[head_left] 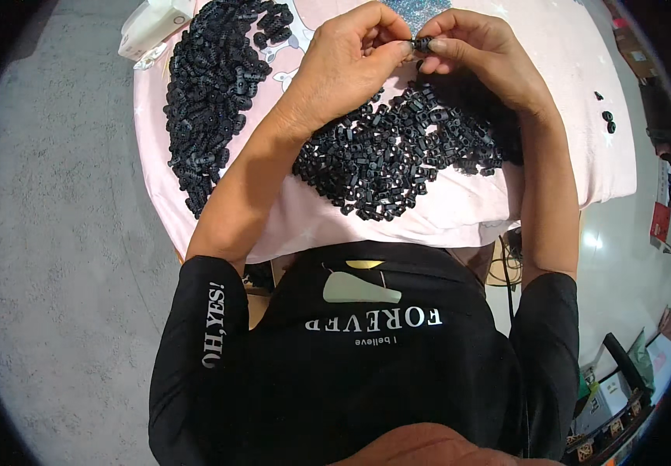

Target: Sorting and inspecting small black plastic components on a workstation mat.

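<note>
At the far side of the table, my left hand (355, 62) and my right hand (487, 58) meet fingertip to fingertip. Pinched between them is a small black ridged plastic part (422, 44), partly covered by thumbs and fingers. Just nearer than the hands spreads a heap of small black block-like plastic pieces (382, 159), its right side in the shade of my right arm. To the left of my left forearm lies a long pile of black ridged, roundish plastic pieces (207, 101). Beyond the fingers is a pile of tiny silvery bits (419, 11), too small to make out.
A pink patterned cloth (460, 202) covers the table. A white soft pack (153, 29) sits at its far left corner. A few loose black pieces (608, 122) lie near the right edge. Boxes and other items stand on the floor at right, with a dark-framed rack (623, 361) lower down.
</note>
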`<move>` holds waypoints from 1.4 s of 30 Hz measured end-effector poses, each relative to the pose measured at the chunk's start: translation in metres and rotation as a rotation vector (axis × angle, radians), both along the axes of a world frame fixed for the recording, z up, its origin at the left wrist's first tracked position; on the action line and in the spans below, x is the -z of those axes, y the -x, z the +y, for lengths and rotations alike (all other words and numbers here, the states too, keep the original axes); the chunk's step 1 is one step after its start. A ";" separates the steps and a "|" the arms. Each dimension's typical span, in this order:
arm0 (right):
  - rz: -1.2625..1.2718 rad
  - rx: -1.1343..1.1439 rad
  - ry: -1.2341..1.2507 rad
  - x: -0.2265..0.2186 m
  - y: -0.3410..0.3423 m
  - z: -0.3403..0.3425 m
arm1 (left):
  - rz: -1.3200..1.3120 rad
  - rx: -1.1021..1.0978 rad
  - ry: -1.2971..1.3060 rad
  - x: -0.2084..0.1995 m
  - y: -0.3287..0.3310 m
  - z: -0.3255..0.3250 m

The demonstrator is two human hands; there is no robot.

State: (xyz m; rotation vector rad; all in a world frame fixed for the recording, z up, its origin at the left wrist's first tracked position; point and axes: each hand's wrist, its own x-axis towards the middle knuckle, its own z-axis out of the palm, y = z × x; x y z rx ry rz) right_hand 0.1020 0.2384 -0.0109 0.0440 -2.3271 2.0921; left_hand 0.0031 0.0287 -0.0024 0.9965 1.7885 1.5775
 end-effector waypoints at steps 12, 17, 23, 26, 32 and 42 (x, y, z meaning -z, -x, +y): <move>0.012 0.006 -0.017 0.000 0.000 -0.003 | 0.041 -0.048 0.044 -0.007 -0.005 0.000; 0.014 -0.023 -0.039 0.003 0.001 0.001 | -0.080 -0.032 -0.043 -0.001 -0.005 0.000; 0.073 0.016 -0.006 0.003 -0.002 -0.004 | 0.084 -0.120 0.048 -0.019 -0.016 -0.002; 0.010 0.052 0.159 -0.002 -0.002 -0.015 | 0.161 -0.175 0.080 -0.019 -0.020 -0.004; 0.060 0.068 0.164 0.005 0.000 -0.017 | 0.373 -0.253 0.142 -0.031 -0.032 -0.002; 0.076 0.049 0.019 0.004 0.001 -0.009 | 0.148 -0.191 0.134 -0.030 -0.023 0.000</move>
